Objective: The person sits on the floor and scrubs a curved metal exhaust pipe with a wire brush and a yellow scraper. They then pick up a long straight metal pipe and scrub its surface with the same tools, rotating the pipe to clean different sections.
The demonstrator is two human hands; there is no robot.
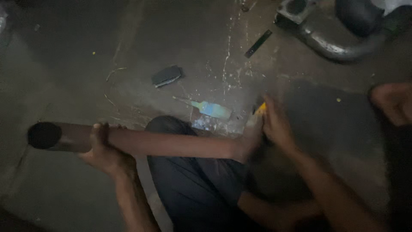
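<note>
A long brown metal pipe [171, 144] lies across my lap, its open dark end at the left. My left hand [103, 151] is wrapped around it near that open end. At the pipe's right end my right hand [277, 127] is closed on a small yellow object [261, 109] and presses against the pipe. Motion blur and dim light hide what the yellow object is. My legs in dark trousers [193, 180] are under the pipe.
On the stained concrete floor [64, 64] lie a small blue-green bottle with a thin nozzle [212, 109], a dark folded pad [166, 75] and a flat dark strip [258, 43]. A bent grey metal pipe with a flange [330, 46] is at the top right. A knee [392, 101] shows at the right edge.
</note>
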